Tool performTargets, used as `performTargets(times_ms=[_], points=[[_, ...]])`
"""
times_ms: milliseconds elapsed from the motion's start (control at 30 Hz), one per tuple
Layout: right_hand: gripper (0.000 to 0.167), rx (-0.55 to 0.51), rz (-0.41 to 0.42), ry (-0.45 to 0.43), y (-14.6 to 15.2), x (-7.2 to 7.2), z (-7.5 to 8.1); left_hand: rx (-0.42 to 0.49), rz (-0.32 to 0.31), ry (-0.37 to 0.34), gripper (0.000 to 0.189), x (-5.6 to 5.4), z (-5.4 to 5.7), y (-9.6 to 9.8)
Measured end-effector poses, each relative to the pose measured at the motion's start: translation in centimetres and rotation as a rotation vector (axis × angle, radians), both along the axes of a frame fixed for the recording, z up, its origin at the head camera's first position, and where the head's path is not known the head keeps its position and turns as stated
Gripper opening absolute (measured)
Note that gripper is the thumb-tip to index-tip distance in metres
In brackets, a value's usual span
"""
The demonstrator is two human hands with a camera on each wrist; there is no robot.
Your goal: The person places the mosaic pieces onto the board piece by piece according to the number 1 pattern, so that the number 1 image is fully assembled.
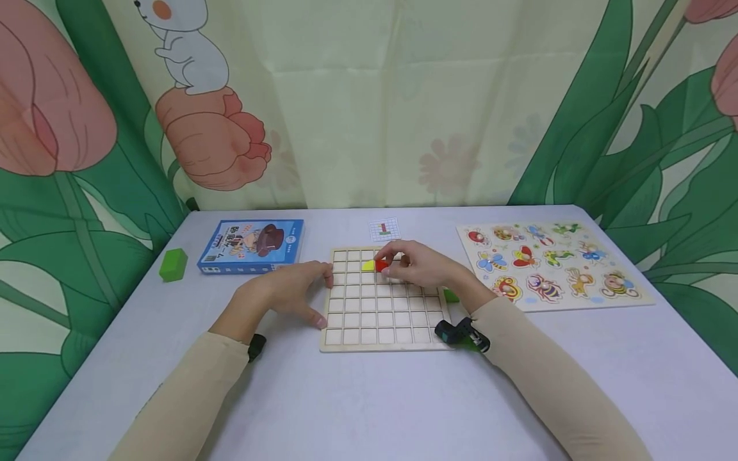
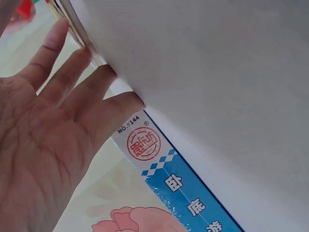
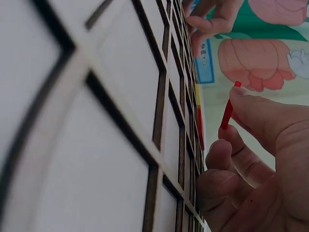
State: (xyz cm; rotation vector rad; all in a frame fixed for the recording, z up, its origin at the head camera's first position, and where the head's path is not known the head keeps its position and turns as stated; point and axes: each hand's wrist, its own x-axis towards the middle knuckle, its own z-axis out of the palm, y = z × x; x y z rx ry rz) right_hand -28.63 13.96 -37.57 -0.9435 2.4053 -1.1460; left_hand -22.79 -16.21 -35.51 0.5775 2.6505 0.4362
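Note:
A wooden grid board (image 1: 346, 346) lies mid-table. A yellow tile (image 1: 368, 266) sits in one of its upper cells. Over the cell to its right, my right hand (image 1: 421, 264) pinches a thin red tile (image 3: 227, 112) between thumb and finger. In the right wrist view, another red piece (image 3: 200, 128) shows on the board beside the yellow one. My left hand (image 1: 295, 291) touches the board's left edge, thumb near the lower part and fingers higher up; the left wrist view shows those fingers (image 2: 91, 82) extended.
Behind the board lies a small grid card (image 1: 384, 229) with a coloured pattern. A blue box (image 1: 250, 246) and a green block (image 1: 173, 265) are at the left. An insect picture board (image 1: 553, 262) lies right. Green pieces (image 1: 451, 296) show partly behind the right forearm.

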Motion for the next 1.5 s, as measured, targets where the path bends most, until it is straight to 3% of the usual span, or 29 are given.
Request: performTargets(times_ms=[200,567,1167,1500], points=[[0.033,0.03,-0.019,-0.017,-0.2,0.1,-0.7,-0.008,0.012,-0.017,0.069,0.5,-0.4,-0.1],[0.033,0.125,-0.021,0.09,-1.2,0.0,-0.4,-0.01,0.012,0.005,0.069,0.3,-0.5,-0.6],[0.029,0.117,0.007,0.066,-0.4,0.1,0.3,0.005,-0.002,0.002,0.069,0.2,0.4,0.0],[0.035,0.129,0.027,0.054,0.3,0.5,0.6,0.008,-0.004,0.004,0.07,0.1,0.0,0.0]])
